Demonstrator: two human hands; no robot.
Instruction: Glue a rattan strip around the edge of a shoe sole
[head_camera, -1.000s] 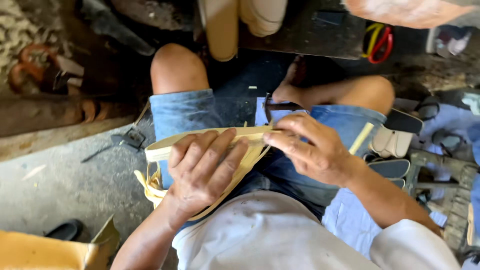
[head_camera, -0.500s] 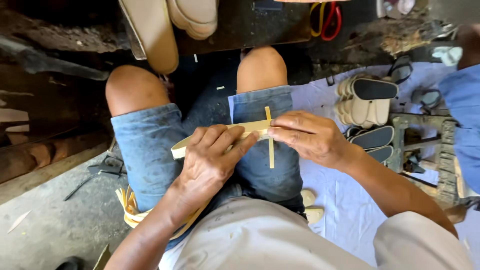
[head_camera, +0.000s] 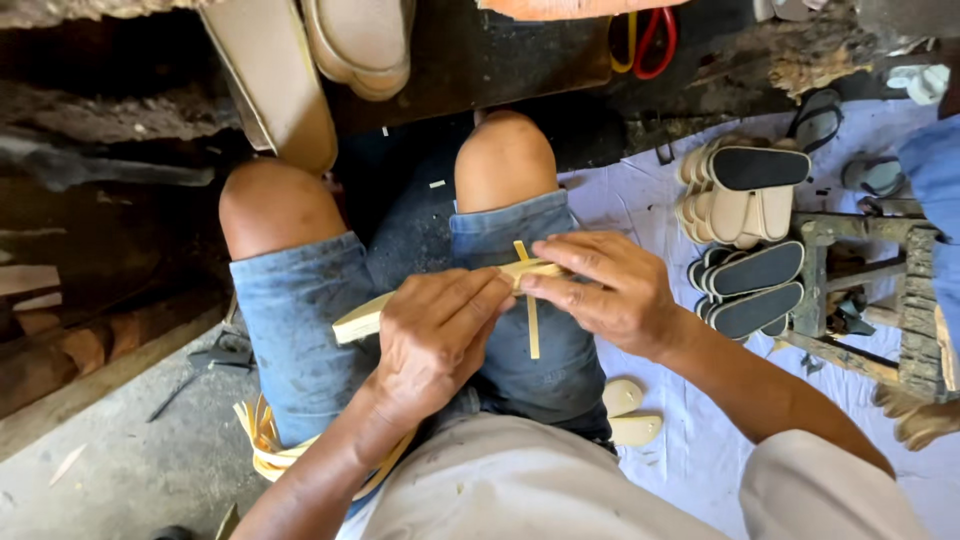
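Head view: left hand (head_camera: 432, 335) and right hand (head_camera: 600, 290) both hold the strips (head_camera: 362, 320); soles (head_camera: 745, 240) lie at three o'clock.

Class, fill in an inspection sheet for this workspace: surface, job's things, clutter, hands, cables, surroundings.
Surface: white sheet on the ground at right; grey floor at left.
Job's things: folded tan strip held over the lap; thin strip hanging down from it.
Clutter: sole stacks; tan strip bundle; two small pale pieces.
Hands: left hand and right hand both grip the folded strip.
Cables: nothing seen.
Surroundings: wooden stool; scissors.
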